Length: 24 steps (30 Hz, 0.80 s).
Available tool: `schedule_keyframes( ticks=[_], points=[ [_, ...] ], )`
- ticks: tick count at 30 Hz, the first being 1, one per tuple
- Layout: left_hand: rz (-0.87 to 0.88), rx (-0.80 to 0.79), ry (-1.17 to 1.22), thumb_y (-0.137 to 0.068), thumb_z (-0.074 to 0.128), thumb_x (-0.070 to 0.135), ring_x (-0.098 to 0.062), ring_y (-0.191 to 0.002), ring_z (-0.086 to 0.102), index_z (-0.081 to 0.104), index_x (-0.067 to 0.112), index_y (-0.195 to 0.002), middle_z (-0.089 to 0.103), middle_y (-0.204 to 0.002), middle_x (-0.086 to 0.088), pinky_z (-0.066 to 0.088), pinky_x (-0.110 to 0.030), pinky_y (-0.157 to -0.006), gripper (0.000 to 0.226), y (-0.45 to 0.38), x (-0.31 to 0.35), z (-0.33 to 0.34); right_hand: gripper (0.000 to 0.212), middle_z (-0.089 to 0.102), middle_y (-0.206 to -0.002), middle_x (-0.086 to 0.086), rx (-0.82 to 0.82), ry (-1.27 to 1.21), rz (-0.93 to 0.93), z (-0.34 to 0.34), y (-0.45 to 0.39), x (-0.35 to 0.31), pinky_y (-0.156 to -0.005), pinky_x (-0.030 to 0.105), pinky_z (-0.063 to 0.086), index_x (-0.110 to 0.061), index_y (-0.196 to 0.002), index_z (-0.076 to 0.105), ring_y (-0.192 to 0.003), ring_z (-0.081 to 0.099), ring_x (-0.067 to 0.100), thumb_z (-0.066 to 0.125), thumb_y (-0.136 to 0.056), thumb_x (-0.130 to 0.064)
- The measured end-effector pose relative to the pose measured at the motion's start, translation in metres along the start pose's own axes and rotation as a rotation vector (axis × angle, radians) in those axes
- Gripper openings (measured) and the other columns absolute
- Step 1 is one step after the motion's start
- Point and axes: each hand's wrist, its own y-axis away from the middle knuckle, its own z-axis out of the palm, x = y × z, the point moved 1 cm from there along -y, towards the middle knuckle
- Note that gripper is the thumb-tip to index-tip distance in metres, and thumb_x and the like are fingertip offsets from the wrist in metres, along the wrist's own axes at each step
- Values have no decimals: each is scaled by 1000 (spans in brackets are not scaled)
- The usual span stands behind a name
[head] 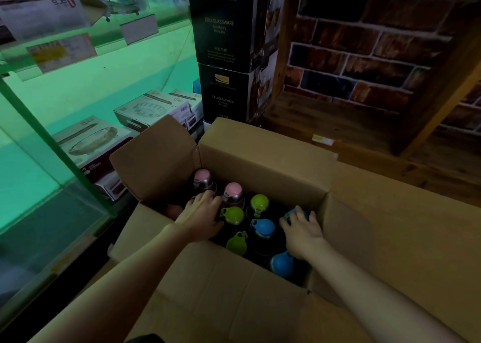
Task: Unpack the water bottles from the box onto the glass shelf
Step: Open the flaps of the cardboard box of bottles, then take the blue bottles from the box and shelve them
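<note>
An open cardboard box (260,157) sits in front of me with several upright water bottles inside. Their caps show: pink (233,189) at the back left, green (259,202) in the middle, blue (281,264) at the right. My left hand (201,216) reaches into the box's left side, fingers curled over a bottle that the hand hides, beside the pink caps. My right hand (303,232) is closed over a blue-capped bottle (292,213) at the box's right wall. The green-tinted glass shelf (46,165) stands to the left of the box.
Under the glass shelf lie white product boxes (153,108). Two stacked black glassware cartons (223,56) stand behind the box. A brick wall (364,43) and wooden floor (338,124) fill the right. The box flaps (153,157) stand open on all sides.
</note>
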Motion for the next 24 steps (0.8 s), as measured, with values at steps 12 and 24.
schedule_keyframes(
  ticks=[12, 24],
  points=[
    [83, -191, 77, -83, 64, 38, -36, -128, 39, 24, 12, -144, 35, -135, -14, 40, -46, -102, 77, -33, 72, 50, 75, 13, -158, 10, -38, -340, -150, 4, -10, 10, -111, 41, 33, -15, -149, 17, -143, 22, 30, 56, -90, -40],
    [-88, -339, 210, -86, 58, 17, -38, -129, 40, 16, -3, -142, 37, -139, -24, 36, -41, -105, 73, -68, 78, 83, 67, 35, -141, 16, 0, -501, -164, 10, -51, -12, -100, 45, 41, -10, -145, 22, -127, 42, 36, 58, -90, -25]
  ],
)
